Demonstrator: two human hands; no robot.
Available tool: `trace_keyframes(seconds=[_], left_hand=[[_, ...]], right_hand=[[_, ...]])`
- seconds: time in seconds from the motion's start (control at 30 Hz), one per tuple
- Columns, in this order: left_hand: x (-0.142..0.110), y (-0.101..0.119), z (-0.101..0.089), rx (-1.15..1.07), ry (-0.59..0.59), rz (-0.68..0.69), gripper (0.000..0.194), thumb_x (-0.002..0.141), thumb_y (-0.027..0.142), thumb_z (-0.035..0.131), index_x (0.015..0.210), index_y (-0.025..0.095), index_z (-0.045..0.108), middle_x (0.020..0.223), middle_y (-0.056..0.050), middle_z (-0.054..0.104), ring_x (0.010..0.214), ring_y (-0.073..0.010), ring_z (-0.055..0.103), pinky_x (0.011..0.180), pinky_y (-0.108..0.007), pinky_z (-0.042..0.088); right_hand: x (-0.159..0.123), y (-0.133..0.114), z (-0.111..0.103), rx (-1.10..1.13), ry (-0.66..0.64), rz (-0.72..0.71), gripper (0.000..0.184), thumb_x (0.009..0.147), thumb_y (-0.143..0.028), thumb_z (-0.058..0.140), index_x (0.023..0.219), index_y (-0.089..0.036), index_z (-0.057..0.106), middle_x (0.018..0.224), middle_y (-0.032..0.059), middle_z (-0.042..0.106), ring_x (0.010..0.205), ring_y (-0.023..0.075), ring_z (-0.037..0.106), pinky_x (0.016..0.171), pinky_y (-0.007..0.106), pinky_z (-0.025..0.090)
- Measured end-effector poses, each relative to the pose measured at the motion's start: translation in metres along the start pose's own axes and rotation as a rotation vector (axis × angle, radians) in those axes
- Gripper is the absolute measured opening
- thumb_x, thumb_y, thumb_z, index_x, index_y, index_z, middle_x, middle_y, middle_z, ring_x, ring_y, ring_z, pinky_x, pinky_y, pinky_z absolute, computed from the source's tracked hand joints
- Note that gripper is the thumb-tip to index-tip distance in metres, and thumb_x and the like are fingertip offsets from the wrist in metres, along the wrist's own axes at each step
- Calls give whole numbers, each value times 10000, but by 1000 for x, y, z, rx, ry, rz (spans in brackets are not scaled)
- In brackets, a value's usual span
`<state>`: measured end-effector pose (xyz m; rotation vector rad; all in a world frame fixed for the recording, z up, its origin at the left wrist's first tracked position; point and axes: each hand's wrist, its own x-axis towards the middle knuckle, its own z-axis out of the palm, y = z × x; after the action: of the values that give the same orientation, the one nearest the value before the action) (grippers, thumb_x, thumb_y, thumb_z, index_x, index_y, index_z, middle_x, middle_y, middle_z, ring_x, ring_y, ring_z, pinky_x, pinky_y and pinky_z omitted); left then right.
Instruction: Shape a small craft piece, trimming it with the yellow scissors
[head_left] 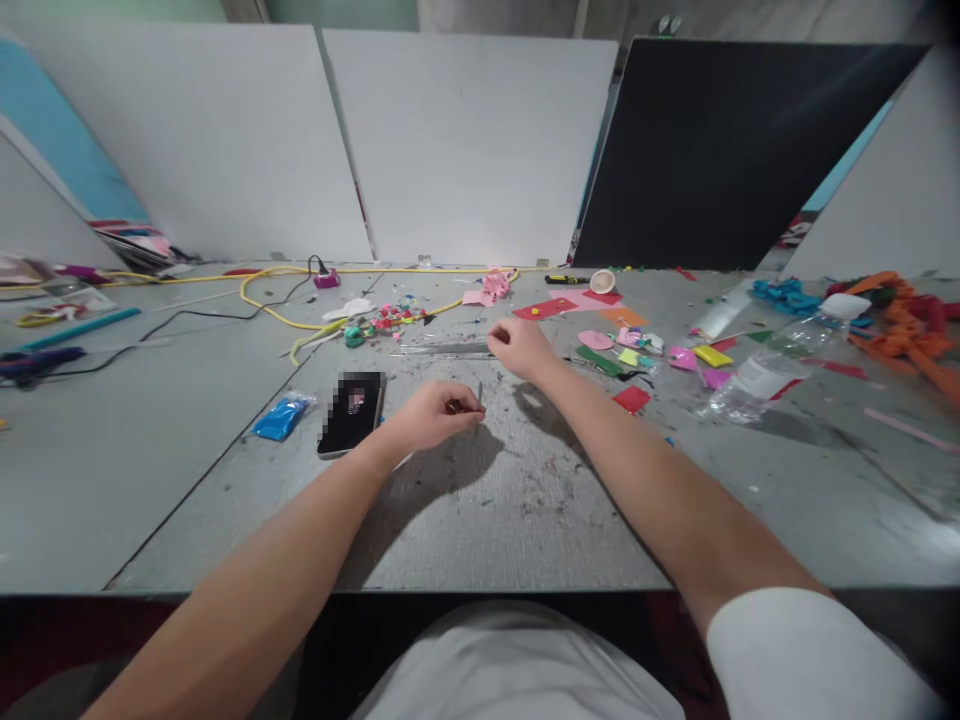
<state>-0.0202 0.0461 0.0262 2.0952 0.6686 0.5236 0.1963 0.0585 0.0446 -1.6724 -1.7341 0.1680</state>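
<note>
My left hand (431,413) rests on the grey table (487,500) with its fingers pinched on a small thin metal pin (480,394) that stands almost upright. My right hand (520,347) reaches further out, fingers curled at the right end of a bundle of thin metal wires (442,349) lying flat on the table; whether it grips them I cannot tell. A black phone (352,412) lies just left of my left hand.
A blue packet (280,417) lies left of the phone. Coloured foam scraps (637,350) and a plastic bottle (750,385) lie on the right. A yellow cable (277,310) and beads (382,322) lie behind. White and black boards stand at the back.
</note>
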Motion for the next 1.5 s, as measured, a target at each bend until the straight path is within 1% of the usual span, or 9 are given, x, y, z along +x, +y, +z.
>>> trace_keyframes(seconds=[0.1, 0.17, 0.23, 0.37, 0.5, 0.73, 1.03, 1.27, 1.5], left_hand=[[0, -2, 1, -17, 0, 14, 215, 813, 369, 705, 756, 161, 703, 729, -32, 703, 666, -132, 600, 634, -251, 467], [-1, -3, 2, -30, -4, 22, 212, 814, 364, 709, 742, 165, 695, 718, -21, 692, 667, -126, 591, 633, -244, 459], [-1, -3, 3, -39, -6, 23, 221, 818, 365, 708, 731, 163, 687, 717, -17, 687, 663, -120, 577, 625, -239, 447], [0, -3, 3, -30, 10, 25, 219, 815, 360, 704, 740, 155, 685, 777, -40, 722, 663, -118, 564, 619, -245, 438], [0, -3, 0, -29, -4, 28, 211, 810, 350, 702, 735, 154, 678, 901, -78, 771, 701, -128, 595, 659, -265, 470], [1, -3, -1, -48, 18, -18, 223, 798, 369, 725, 763, 150, 694, 879, -85, 768, 699, -134, 614, 664, -268, 490], [3, -9, -2, -69, 9, -2, 249, 789, 391, 749, 750, 151, 698, 922, -86, 788, 718, -139, 639, 664, -265, 494], [3, -9, -3, -56, 7, -2, 236, 795, 383, 741, 758, 153, 702, 880, -74, 775, 706, -132, 629, 657, -259, 481], [4, -9, -3, -60, 9, -21, 244, 786, 390, 738, 755, 152, 694, 878, -82, 770, 715, -143, 629, 670, -276, 484]], right_hand=[[18, 0, 17, -306, -236, 92, 255, 956, -245, 558, 1058, -155, 773, 1038, 128, 782, 956, 215, 696, 809, 282, 477], [21, 1, 31, -415, -308, 139, 286, 959, -207, 555, 1114, -127, 781, 1124, 192, 768, 1040, 254, 700, 847, 299, 491], [18, 2, 45, -461, -322, 157, 309, 935, -142, 563, 1146, -90, 782, 1200, 252, 733, 1138, 307, 677, 902, 339, 499], [8, 7, 56, -527, -317, 107, 353, 947, -109, 530, 1209, -90, 767, 1254, 267, 702, 1233, 338, 633, 988, 392, 487], [5, 11, 47, -567, -309, 77, 370, 951, -74, 486, 1186, -100, 772, 1214, 242, 726, 1168, 314, 673, 952, 367, 502], [3, 12, 29, -588, -340, 45, 361, 910, -53, 530, 1150, -145, 783, 1154, 186, 765, 1076, 299, 715, 889, 356, 515], [-3, 15, 29, -647, -351, -77, 374, 958, -55, 445, 1154, -103, 760, 1179, 207, 729, 1176, 303, 633, 946, 367, 499], [0, 28, 34, -656, -258, -68, 355, 968, -101, 451, 1196, -105, 723, 1265, 216, 674, 1246, 328, 561, 972, 391, 491], [3, 18, 26, -523, -107, 43, 297, 972, -218, 498, 1157, -122, 710, 1207, 192, 697, 1183, 313, 600, 942, 380, 494]])
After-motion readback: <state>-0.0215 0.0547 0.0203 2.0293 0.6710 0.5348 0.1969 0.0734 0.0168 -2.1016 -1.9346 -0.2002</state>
